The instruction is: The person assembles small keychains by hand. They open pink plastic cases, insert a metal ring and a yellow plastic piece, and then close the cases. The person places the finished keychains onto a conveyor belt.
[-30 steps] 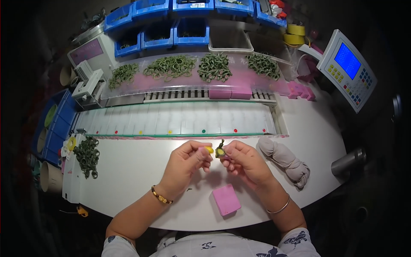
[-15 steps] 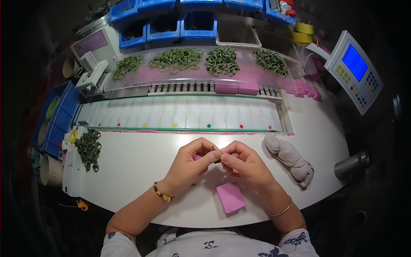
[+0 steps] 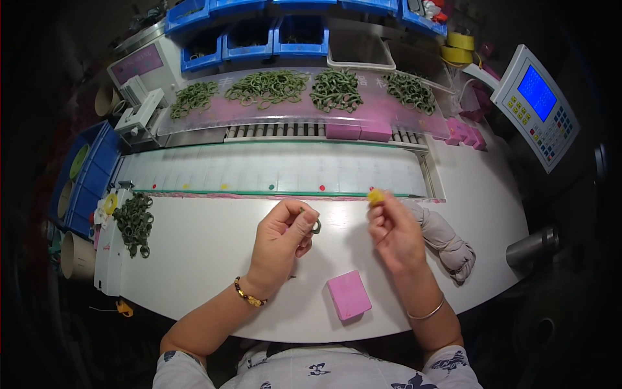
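Since the earlier frame the two hands have parted: the left hand point(image 3: 283, 235) now pinches a small dark green ring point(image 3: 315, 226) at its fingertips, and the right hand point(image 3: 393, 231) lifts a small yellow piece point(image 3: 375, 196) between thumb and forefinger. Taking the pink block point(image 3: 348, 295) as landmark, the ring sits up and to its left, the yellow piece higher and just to its right, each hand nearest its own part, with a clear gap between them. Around the block the white worktop point(image 3: 207, 259) spreads, a grey cloth bundle point(image 3: 447, 240) to its right, a pile of green rings point(image 3: 134, 222) far left, a conveyor point(image 3: 272, 175) and blue bins point(image 3: 298, 32) beyond.
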Demonstrator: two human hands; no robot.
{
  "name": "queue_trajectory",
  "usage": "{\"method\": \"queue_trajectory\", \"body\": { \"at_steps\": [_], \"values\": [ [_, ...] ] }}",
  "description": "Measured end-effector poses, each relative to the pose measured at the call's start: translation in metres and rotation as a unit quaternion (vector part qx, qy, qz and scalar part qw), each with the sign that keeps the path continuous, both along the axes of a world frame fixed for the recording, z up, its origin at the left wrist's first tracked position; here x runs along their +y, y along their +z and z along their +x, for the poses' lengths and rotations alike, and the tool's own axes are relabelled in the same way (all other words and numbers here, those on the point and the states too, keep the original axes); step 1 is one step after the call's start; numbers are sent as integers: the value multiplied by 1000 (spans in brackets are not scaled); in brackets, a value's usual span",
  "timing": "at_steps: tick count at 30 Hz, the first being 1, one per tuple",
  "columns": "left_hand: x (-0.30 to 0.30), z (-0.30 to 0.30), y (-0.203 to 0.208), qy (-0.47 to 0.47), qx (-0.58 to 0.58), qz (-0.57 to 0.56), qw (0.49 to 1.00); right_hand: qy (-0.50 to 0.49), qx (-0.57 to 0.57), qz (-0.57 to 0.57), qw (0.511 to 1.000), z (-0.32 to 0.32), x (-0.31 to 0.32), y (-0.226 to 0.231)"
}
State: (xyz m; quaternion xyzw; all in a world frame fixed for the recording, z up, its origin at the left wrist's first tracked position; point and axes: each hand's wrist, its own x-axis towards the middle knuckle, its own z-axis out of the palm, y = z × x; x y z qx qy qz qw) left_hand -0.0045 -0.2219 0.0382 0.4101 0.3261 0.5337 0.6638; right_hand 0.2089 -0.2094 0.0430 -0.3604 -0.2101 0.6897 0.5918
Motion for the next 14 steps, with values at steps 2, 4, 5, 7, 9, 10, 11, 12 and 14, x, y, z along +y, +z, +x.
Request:
{"method": "queue_trajectory", "body": {
  "at_steps": [2,4,5,7,9,10,11,12,14],
  "values": [
    [4,-2,1,-8,-27,-45,999,61,95,22,993,17,5,-7],
    [7,-2,-1,-21,-56,-81,995,142,149,7,979,17,4,-7],
    [7,-2,-2,-28,-61,-86,994,165,145,-6,976,10,1,-7],
    [7,-3,-3,-44,-71,-96,992,200,100,-38,974,-2,-5,0],
    [6,-4,-3,-46,-67,-89,993,203,-28,-32,978,-16,-13,11],
    [5,-3,-3,-49,-66,-85,993,231,-28,-32,972,-18,-13,7],
    [4,-2,-2,-51,-42,-84,994,247,-14,-23,969,-17,-14,3],
    [3,-1,-2,-52,-19,-83,995,262,0,-14,965,-17,-15,-2],
    [2,-5,-7,-85,12,-75,993,283,-7,-2,959,-15,-15,-8]
  ]
}}
